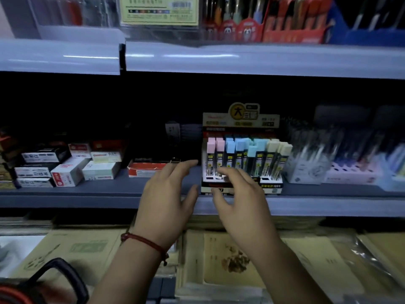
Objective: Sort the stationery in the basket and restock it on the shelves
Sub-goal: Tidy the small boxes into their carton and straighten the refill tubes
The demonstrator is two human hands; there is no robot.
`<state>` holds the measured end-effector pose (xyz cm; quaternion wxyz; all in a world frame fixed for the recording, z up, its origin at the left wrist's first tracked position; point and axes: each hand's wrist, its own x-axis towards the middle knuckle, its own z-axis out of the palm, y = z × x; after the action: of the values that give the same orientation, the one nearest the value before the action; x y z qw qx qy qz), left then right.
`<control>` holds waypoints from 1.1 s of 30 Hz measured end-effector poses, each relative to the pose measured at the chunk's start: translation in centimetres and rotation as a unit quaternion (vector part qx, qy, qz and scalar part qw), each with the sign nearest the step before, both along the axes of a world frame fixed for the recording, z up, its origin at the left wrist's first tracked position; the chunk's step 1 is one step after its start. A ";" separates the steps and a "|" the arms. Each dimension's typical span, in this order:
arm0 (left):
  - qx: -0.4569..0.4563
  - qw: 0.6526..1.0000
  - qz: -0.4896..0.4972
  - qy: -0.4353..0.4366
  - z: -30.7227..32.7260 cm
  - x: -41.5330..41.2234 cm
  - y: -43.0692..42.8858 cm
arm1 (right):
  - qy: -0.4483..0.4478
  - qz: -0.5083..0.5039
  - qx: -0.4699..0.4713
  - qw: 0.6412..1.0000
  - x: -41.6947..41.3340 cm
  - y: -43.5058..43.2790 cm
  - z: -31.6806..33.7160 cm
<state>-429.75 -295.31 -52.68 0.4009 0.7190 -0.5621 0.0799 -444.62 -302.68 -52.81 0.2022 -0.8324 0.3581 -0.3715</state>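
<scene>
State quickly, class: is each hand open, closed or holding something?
Left hand: open, fingers straight, holding nothing.
Right hand: open, fingers relaxed in front of the pencil-lead display box, holding nothing.

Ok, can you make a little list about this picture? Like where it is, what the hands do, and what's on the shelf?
place: shop shelf with stationery
left hand: open, fingers spread, holding nothing
right hand: open, in front of the display box
display box: upright, holds tubes with pink, blue and cream caps
further left: red open box, then small boxes stacked
bottom left corner: basket, black handle
</scene>
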 end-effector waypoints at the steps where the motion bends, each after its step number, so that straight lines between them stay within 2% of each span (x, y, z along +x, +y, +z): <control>1: -0.007 1.000 -0.005 0.006 0.0 -0.3 -0.5 | -0.004 -0.004 -0.003 1.000 0.0 -0.3 0.1; 9: -0.053 0.997 -0.050 0.022 0.7 -0.3 -3.8 | -0.044 -0.033 -0.052 0.997 1.7 -3.2 0.7; 15: -0.090 0.995 -0.034 0.010 0.2 0.2 -5.5 | -0.059 -0.039 -0.091 0.993 3.2 -4.0 0.3; 17: -0.117 0.992 -0.032 0.027 0.0 0.2 -5.7 | -0.057 -0.025 -0.104 0.993 3.5 -4.1 0.3; 20: -0.144 0.984 -0.027 0.103 -0.3 0.1 -5.8 | -0.043 -0.027 -0.123 0.991 3.8 -4.4 0.5; 33: -0.069 0.972 -0.075 0.213 -2.0 1.0 -5.7 | 0.025 -0.025 -0.059 0.998 2.6 -5.1 1.8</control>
<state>-428.78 -301.04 -54.67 0.5646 0.6457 -0.5096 -0.0673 -442.01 -307.80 -50.98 0.1342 -0.8428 0.3613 -0.3757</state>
